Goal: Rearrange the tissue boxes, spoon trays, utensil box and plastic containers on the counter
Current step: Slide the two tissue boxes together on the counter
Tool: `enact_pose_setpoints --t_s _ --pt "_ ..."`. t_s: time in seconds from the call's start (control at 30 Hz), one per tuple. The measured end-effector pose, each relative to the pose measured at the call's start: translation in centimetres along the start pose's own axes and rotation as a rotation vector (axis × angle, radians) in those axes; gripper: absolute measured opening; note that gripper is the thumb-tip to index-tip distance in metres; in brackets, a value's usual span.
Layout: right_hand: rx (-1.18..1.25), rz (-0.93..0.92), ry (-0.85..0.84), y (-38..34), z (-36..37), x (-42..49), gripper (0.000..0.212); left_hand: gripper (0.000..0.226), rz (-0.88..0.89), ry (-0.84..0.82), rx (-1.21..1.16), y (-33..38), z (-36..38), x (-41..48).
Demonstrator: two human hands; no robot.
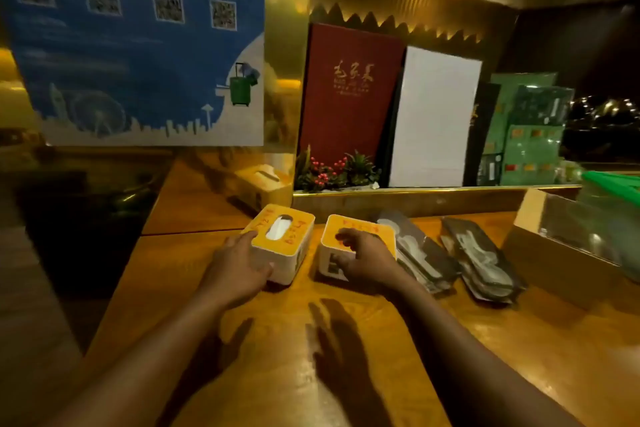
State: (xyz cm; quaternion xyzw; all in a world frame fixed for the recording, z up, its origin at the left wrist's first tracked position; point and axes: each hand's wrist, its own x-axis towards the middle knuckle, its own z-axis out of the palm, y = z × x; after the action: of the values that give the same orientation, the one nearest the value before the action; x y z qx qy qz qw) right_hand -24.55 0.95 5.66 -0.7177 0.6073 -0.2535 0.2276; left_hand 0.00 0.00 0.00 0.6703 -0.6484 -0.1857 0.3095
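Two yellow-topped tissue boxes stand side by side on the wooden counter (346, 374). My left hand (239, 263) grips the near left corner of the left tissue box (287, 236), which shows white tissue in its slot. My right hand (363, 258) lies over the top and front of the right tissue box (360, 229), fingers curled on it. Just right of that box lie two dark spoon trays (420, 253) (481, 262) holding white spoons. A wooden utensil box (540, 236) with a clear panel stands at the far right, with a green-lidded plastic container (613, 184) behind it.
A third tissue box (263, 184) sits farther back by the gold pillar. Behind a raised ledge stand a red menu (349, 90), a white board (433, 118), green menus and a small plant with red berries (332, 173). A blue poster hangs at the left; the counter drops off there.
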Motion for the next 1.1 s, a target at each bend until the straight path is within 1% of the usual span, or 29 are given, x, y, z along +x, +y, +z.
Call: enact_pose_setpoints --t_s 0.1,0.2,0.27,0.33,0.47,0.53,0.6,0.7,0.8,0.87,0.97,1.07,1.1 --pt "-0.163 -0.024 0.062 -0.4 1.8 3.8 0.057 0.092 -0.005 0.058 0.062 -0.4 2.0 1.9" --pt "-0.250 -0.044 0.061 -0.8 3.3 7.1 0.063 0.098 0.021 0.118 0.135 0.1 4.4 2.6" --pt "-0.285 -0.047 0.040 -0.9 3.9 9.2 0.067 0.095 0.014 0.167 0.147 0.3 5.5 2.9" --pt "-0.341 -0.047 -0.018 -0.6 4.6 11.4 0.070 0.091 -0.009 0.167 0.141 0.4 6.4 3.3" --pt "-0.520 -0.053 -0.124 0.9 6.0 15.3 0.085 0.083 -0.001 0.197 0.173 -0.6 7.0 4.4" --pt "-0.544 -0.093 -0.159 1.3 6.5 16.0 0.077 0.080 0.013 0.198 0.173 -1.1 6.6 4.6" --pt "-0.536 -0.155 -0.164 1.2 6.7 15.8 0.062 0.076 0.036 0.181 0.165 -1.9 5.7 4.7" --pt "-0.551 -0.254 -0.121 1.0 6.8 14.5 0.042 0.068 0.089 0.177 0.121 -4.2 3.5 4.3" --pt "-0.576 -0.378 -0.039 1.0 7.5 12.3 0.030 0.065 0.039 0.146 0.019 -6.3 1.4 3.6" --pt "-0.540 -0.425 0.026 1.3 8.2 11.0 0.026 0.067 -0.016 0.135 -0.041 -7.0 0.7 3.3" --pt "-0.421 -0.456 0.117 2.4 8.9 9.8 0.024 0.074 -0.056 0.147 -0.113 -7.0 0.9 2.6" --pt "-0.331 -0.466 0.127 3.0 8.9 8.9 0.038 0.073 -0.097 0.178 -0.199 -6.5 1.4 1.4" --pt "-0.321 -0.464 0.124 3.1 8.8 8.8 0.038 0.071 -0.107 0.188 -0.214 -6.3 1.6 1.1"
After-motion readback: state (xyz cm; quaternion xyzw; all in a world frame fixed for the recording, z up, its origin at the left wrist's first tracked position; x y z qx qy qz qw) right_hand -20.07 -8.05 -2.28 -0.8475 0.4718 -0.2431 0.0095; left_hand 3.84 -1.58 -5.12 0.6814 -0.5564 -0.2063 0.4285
